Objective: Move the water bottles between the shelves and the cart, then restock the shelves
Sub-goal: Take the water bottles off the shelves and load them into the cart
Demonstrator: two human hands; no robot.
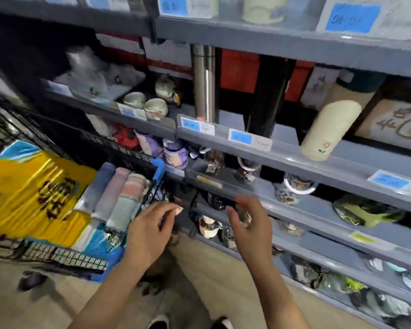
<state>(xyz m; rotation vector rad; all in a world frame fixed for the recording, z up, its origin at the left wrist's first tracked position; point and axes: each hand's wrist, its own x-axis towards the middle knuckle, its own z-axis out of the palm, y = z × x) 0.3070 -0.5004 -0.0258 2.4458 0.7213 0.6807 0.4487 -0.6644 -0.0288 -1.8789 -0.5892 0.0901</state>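
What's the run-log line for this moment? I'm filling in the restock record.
left hand: empty, by cart | right hand: empty, near shelf edge | bottles: lying in cart

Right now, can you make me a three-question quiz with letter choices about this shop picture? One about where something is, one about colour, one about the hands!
1. Where do the pastel bottles lie?
A. In the cart
B. On the floor
C. On the top shelf

2. What colour is the tall flask standing on the shelf?
A. Green
B. Silver
C. Pink

3. What are the hands doing?
A. Both carry bottles
B. One grips the cart
C. Both hold nothing

Answers: 1 A, they lie side by side inside the cart. 2 B, its metal body shines silver. 3 C, the left hand and right hand hang free, fingers loose.
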